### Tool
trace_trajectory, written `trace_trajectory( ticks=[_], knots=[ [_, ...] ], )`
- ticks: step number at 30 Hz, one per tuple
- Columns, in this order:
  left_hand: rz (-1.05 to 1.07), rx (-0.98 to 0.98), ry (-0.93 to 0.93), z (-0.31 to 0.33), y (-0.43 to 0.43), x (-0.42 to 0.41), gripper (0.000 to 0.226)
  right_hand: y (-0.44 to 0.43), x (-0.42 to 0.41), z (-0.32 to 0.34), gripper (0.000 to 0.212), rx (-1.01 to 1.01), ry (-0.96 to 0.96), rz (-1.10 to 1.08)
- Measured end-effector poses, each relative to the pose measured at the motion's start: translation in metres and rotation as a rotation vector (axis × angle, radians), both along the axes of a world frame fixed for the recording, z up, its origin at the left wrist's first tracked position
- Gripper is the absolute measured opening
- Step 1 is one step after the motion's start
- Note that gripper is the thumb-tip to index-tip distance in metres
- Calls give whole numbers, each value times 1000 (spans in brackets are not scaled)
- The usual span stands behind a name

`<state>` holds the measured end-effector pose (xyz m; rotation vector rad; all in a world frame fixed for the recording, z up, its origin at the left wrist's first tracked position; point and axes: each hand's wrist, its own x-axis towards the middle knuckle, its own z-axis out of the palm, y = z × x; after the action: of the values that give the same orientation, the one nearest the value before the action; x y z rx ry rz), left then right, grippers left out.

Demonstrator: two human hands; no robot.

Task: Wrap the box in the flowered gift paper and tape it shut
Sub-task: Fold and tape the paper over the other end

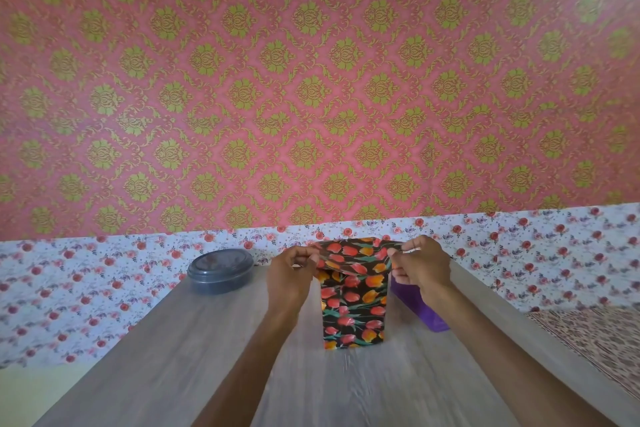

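- I'm looking down over both forearms at a wood-grain tabletop (207,340), with the box (353,319) standing upright at its middle, between the two hands.
- The box is covered on every side I can see by the flowered gift paper (346,255), which is black with red and orange tulips. Its bottom edge sits flat on the tabletop.
- At the top, a loose flap of that paper is stretched sideways between the hands and tilts toward me.
- Left hand (294,270): its grip is clenched on the flap's left edge, fingers curled in and pinching the paper beside the box's upper left corner.
- Right hand (420,265): same story on the other side, with thumb and fingertips pinching the flap's right edge and the remaining fingers curled under.
- The box's own top is hidden under the flap, so I cannot tell how the folds lie beneath it.
- Just behind the right hand, a purple object (415,308) lies on the tabletop, partly hidden by the wrist. I cannot tell what it is.
- Over to the left, well apart from the box, a round dark grey container (221,269) sits near the tabletop's far corner with its lid on.
- Behind everything is pink and gold damask wallpaper (311,97), with a white rose-print strip (86,288) running below it.
- At the right edge there is a leopard-print cloth (595,336).
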<state>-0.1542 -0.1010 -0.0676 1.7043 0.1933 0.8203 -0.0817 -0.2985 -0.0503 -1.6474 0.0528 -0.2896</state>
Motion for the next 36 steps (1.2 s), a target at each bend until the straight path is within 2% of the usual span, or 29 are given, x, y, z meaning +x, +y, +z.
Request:
trace_trajectory(
  ticks=[3,5,8,12,15,24,28,32,36],
  knots=[
    [-3,68,-11,0,4,0,17,-3,2,0,6,-80,-36,20],
    [0,96,-5,1,7,0,17,-6,6,0,13,-72,-25,34],
    [28,83,8,0,7,4,13,-11,7,1,12,-38,-16,64],
    [43,12,1,0,7,4,7,-20,-1,5,14,-49,-94,192],
    [32,17,10,1,10,4,8,-26,-3,8,16,-81,-102,209],
    [89,20,5,-4,10,7,15,-30,-6,10,26,88,-12,216],
    [130,107,3,1,5,9,10,-28,-8,9,20,7,-32,172],
    [123,47,1,8,0,12,7,-25,-10,13,14,25,-11,225],
    [53,26,-13,12,-14,12,29,-20,-9,17,12,76,113,270]
  ],
)
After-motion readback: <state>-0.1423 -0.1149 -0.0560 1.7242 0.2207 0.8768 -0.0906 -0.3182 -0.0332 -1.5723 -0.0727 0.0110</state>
